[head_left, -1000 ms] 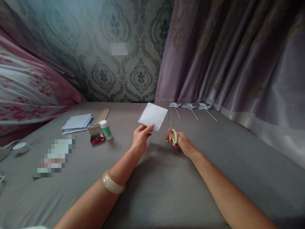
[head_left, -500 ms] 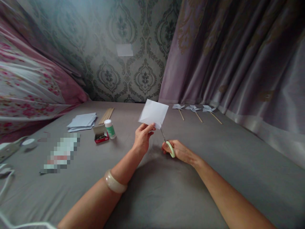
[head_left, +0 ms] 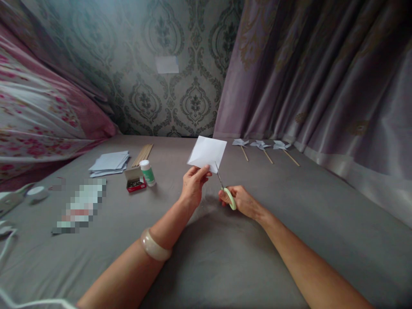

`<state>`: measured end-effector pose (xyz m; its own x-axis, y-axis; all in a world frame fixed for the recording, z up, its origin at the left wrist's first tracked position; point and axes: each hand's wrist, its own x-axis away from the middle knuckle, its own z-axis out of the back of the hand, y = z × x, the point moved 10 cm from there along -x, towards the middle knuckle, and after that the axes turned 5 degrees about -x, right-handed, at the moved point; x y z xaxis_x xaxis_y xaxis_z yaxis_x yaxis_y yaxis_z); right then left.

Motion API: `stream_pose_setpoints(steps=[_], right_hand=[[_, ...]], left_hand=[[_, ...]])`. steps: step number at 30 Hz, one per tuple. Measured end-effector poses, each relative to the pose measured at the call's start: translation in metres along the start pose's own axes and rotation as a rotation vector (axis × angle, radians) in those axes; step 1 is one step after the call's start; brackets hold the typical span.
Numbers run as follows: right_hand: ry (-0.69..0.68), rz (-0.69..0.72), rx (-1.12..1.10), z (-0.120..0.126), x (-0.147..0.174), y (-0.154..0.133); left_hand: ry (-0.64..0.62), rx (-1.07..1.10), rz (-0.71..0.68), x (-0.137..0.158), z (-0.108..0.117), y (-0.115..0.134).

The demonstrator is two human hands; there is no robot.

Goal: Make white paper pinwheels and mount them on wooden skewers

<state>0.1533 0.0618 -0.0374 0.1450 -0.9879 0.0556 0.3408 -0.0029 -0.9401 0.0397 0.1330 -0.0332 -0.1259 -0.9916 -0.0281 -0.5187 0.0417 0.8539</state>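
hands [head_left: 192, 185], two, hold one paper square [head_left: 208, 151], one scissors [head_left: 230, 199]; three pinwheels [head_left: 261, 146] beyond.

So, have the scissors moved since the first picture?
Yes: judged against the leftmost pinwheel, the scissors have shifted left and down in the view, now at the white paper.

Patterned wallpaper [head_left: 128, 34] covers the far wall, a pale card [head_left: 167, 65] on it. A mauve curtain [head_left: 289, 64] hangs on the right, a pink-and-white floral cloth [head_left: 38, 116] on the left. On the grey sheet [head_left: 322, 214], at left, are a power strip [head_left: 11, 201], a round white object [head_left: 36, 193] and a pixelated item [head_left: 82, 206]; a white cord [head_left: 38, 303] crosses the near left corner.
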Motion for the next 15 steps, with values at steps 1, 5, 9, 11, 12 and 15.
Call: stream_pose_setpoints(steps=[1,5,9,11,12,15], right_hand=[[0.002,0.0,0.001,0.0001,0.0002,-0.0005],[0.028,-0.01,-0.006,0.0021,0.0005,0.0],[0.049,-0.025,-0.022,0.0032,0.0005,0.0014],[0.054,-0.024,-0.022,0.0033,0.0005,0.0013],[0.058,-0.021,-0.02,0.0035,0.0005,0.001],[0.065,-0.009,-0.012,0.0042,0.0003,0.0001]], left_hand=[[0.007,0.007,0.009,0.0004,0.0005,-0.0007],[0.024,0.032,0.046,0.0018,0.0007,-0.0031],[0.027,0.052,0.054,0.0029,-0.0009,-0.0036],[0.029,0.053,0.058,0.0034,-0.0013,-0.0045],[0.03,0.051,0.059,0.0037,-0.0014,-0.005],[0.035,0.049,0.061,0.0044,-0.0012,-0.0064]])
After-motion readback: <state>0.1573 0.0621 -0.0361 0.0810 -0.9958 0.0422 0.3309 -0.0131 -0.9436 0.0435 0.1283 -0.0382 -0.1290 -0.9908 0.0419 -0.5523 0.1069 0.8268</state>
